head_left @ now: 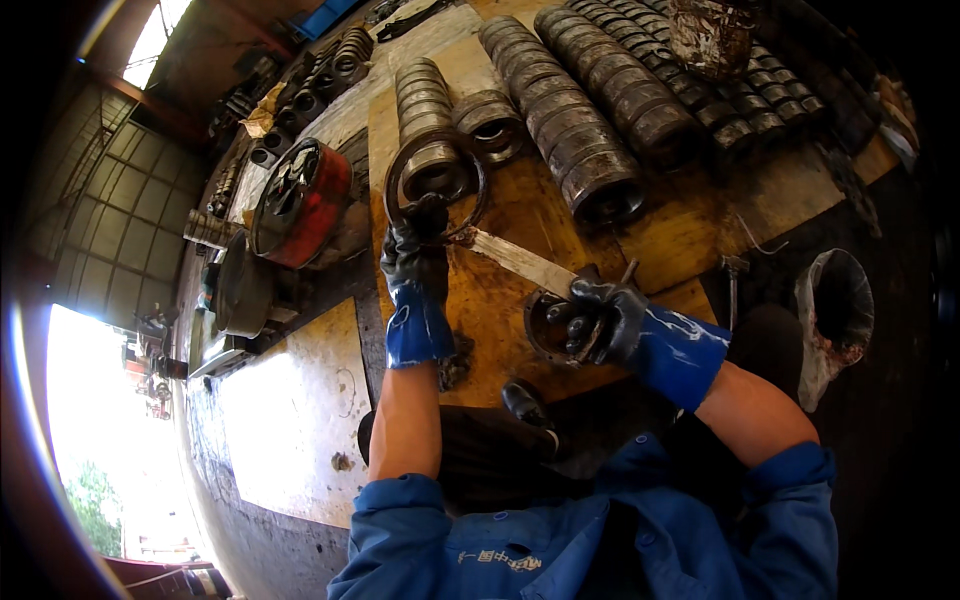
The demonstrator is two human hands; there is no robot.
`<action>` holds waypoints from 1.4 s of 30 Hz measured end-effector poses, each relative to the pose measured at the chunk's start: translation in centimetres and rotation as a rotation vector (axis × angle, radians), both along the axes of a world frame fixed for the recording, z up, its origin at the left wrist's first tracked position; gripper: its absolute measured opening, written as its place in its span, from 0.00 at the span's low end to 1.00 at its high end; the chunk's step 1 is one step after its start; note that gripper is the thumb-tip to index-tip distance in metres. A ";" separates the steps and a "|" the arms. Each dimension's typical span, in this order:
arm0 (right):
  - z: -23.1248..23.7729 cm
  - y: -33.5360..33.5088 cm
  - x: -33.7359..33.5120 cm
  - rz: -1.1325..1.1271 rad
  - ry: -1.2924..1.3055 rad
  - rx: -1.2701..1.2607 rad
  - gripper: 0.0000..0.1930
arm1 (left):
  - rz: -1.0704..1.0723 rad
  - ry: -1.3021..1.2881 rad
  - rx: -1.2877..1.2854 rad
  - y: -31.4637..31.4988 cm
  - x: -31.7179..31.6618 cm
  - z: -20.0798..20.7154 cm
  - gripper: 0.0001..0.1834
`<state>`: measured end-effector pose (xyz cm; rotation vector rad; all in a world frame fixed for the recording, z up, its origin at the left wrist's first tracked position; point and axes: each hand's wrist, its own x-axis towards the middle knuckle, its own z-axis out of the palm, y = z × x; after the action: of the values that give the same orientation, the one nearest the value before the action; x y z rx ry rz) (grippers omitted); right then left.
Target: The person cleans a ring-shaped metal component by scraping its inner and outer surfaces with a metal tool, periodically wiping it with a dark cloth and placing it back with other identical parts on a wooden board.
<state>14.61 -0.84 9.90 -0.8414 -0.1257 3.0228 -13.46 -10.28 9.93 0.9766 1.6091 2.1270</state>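
My left hand [416, 265], in a black and blue rubber glove, is closed on the lower edge of a dark metal ring [484, 192], held up above the floor. A flat wooden stick [525, 264] is gripped in my right hand [612, 322], gloved the same way. The stick's tip, smeared with reddish-brown stuff, meets the ring's lower right edge beside my left fingers. Below the stick, next to my right hand, is a dark round metal part [540, 325], partly hidden by that hand; I cannot tell whether the hand touches it.
Rows of stacked metal rings [560, 125] lie across the greasy yellow boards ahead. A short ring stack [425, 95] lies behind the held ring. At left stands a red drum [325, 195]; at right, a grimy open bag-like container [838, 300]. A dirty bucket [712, 38] stands far right.
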 end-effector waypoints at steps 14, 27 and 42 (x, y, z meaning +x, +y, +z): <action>1.0 2.1 2.0 -0.041 -0.142 0.474 0.22 | -0.226 -0.067 -0.008 -0.9 1.9 2.4 0.25; -6.0 5.1 2.0 -0.198 -0.107 0.577 0.16 | -0.226 -0.043 -0.204 -2.9 0.9 2.9 0.22; -14.6 6.8 1.4 -0.212 0.469 1.245 0.19 | -0.401 -0.069 -0.608 -2.8 -0.3 2.3 0.19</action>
<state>16.03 5.91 -4.70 -0.0104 -1.5173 2.1350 -13.74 -13.05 12.26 0.9028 1.6943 1.2793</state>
